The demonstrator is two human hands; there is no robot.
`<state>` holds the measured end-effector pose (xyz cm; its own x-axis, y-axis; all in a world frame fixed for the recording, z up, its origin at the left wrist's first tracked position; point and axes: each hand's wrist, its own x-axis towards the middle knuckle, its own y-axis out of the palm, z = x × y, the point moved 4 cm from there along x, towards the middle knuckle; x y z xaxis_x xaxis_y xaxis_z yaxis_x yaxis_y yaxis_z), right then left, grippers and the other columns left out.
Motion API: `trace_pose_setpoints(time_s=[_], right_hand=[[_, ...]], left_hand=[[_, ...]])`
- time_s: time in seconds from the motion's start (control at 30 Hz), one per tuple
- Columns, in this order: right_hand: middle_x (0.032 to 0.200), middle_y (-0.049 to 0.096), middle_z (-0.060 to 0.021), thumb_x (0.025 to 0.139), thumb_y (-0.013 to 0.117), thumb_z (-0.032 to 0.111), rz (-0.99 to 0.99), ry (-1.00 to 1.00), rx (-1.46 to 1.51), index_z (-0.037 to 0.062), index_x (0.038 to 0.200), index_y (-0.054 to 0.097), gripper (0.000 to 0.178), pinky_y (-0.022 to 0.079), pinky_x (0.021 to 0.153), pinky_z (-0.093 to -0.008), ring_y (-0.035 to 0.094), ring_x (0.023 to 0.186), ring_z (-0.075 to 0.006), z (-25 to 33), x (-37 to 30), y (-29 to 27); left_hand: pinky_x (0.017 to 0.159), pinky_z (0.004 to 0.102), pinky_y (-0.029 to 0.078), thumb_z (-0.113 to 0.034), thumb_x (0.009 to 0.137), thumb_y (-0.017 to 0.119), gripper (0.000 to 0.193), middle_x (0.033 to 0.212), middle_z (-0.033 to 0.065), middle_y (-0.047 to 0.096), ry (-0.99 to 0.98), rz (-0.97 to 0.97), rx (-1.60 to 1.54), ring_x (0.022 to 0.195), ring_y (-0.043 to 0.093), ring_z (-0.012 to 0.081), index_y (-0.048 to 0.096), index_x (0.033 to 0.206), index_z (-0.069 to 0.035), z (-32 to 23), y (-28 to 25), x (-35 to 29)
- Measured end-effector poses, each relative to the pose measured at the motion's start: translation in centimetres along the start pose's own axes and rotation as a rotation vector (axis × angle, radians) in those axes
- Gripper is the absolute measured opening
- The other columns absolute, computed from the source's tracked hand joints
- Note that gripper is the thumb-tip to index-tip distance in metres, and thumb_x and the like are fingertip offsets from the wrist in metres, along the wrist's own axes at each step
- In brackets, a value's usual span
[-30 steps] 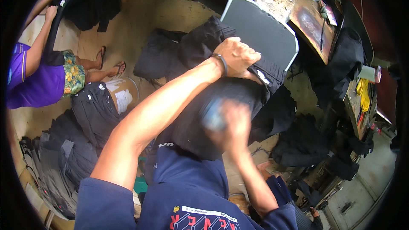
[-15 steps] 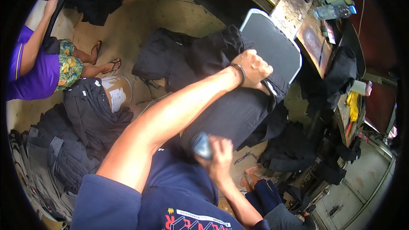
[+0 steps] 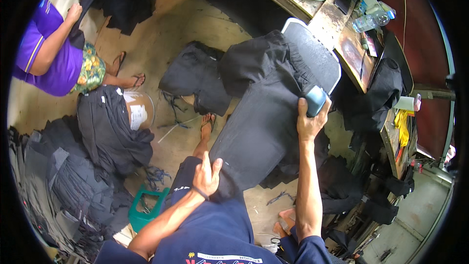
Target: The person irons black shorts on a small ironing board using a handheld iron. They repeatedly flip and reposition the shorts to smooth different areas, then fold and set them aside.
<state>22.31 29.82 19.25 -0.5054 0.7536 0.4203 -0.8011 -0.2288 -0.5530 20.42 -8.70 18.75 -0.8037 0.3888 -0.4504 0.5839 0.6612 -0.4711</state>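
Trousers [image 3: 259, 127] lie in front of us, stretched between our two hands and running up beyond them onto the board [image 3: 317, 51]. Our right hand [image 3: 312, 120] is closed around a rounded blue-grey block [image 3: 315, 101], up by the waistband. The block overlaps the edge of the cloth, though we cannot tell whether it presses there or sits just above. Our left hand [image 3: 207, 176] is at the lower end of the near leg, thumb apart from the fingers; whether it pinches the cloth or only rests against it, we cannot tell.

As for how far along we are, the near leg looks largely flat between the hands, with a few pale specks on it near the left hand. Beyond the left hand, the other leg hangs in loose folds, so we judge that side less settled. The waistband is gathered beside the block, and the trousers have not come off the board. We see one face only, so the underside stays unknown.

Farther out past the left hand, a dark garment [image 3: 193, 71] lies on the floor, with a big pile [image 3: 68, 171] of dark cloth off to that hand's outer side. A green stool [image 3: 141, 215] stands nearer to it. Beyond the right hand is the bench [image 3: 354, 66], with a bottle [image 3: 373, 21].
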Motion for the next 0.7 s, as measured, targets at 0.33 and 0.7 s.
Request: trace_pose_setpoints(time_s=[0.33,0.7], right_hand=[[0.143,0.065,-0.0105,0.064,0.103,0.03,0.159,-0.305,0.007,0.0174,0.138,0.056,0.088,0.017,0.124,-0.0827,0.045,0.152,-0.0514,15.9,-13.1,-1.4],[0.142,0.063,-0.0217,0.071,0.101,0.02,-0.089,-0.06,0.25,0.0061,0.147,0.05,0.093,0.036,0.124,-0.0642,0.053,0.143,-0.0484,15.6,-8.7,-1.1]], left_hand=[[0.087,0.0597,0.056,-0.04,0.11,0.061,0.047,0.105,0.0366,0.071,-0.342,0.38,0.411,0.104,0.07,0.0541,0.067,0.126,0.004,11.1,-8.2,-8.4],[0.126,0.0542,0.037,-0.045,0.098,0.078,0.092,0.165,0.0324,0.042,0.542,-0.046,0.264,0.156,0.04,0.0458,0.035,0.167,-0.001,-11.0,-2.2,6.2]])
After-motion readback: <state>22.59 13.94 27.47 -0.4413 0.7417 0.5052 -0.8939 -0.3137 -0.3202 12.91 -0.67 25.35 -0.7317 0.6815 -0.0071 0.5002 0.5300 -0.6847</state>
